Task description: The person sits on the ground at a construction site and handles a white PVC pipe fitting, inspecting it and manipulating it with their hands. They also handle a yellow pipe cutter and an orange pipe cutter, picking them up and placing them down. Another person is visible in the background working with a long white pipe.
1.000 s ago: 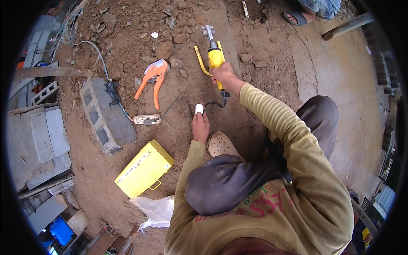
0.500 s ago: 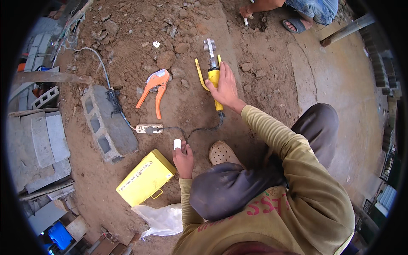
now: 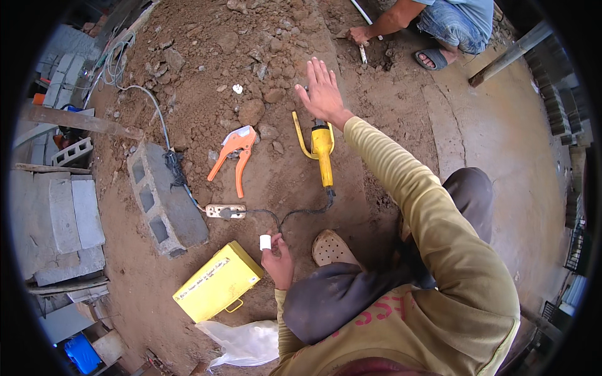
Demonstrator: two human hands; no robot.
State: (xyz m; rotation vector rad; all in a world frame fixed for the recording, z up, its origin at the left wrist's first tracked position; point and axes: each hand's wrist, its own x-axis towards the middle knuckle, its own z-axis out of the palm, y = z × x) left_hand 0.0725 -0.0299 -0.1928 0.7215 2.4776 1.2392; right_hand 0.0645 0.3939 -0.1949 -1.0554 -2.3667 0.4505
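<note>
My left hand [image 3: 278, 263] is closed around a short white plastic pipe fitting [image 3: 265, 242], beside the black cord. With fingers stretched out, my right hand [image 3: 322, 94] hovers over the head end of a yellow pipe-welding iron [image 3: 324, 153]. The hand hides most of the iron's metal head; I cannot tell whether it touches it. The iron lies on the dirt with its yellow wire stand, and its cord runs to a white power strip [image 3: 226, 211]. Left of the iron lies an orange-handled pipe cutter [image 3: 236, 156].
A yellow metal case [image 3: 216, 282] and a white plastic bag [image 3: 248, 341] lie near my left arm. A grey hollow block [image 3: 168, 197] stands left of the power strip. At the top right a co-worker's hand [image 3: 360, 35] works at a white pipe [image 3: 364, 55] in the dirt.
My right hand has moved forward from the iron's yellow body to over its head. My left hand still holds the fitting. The view has shifted slightly, and more of the co-worker shows.
</note>
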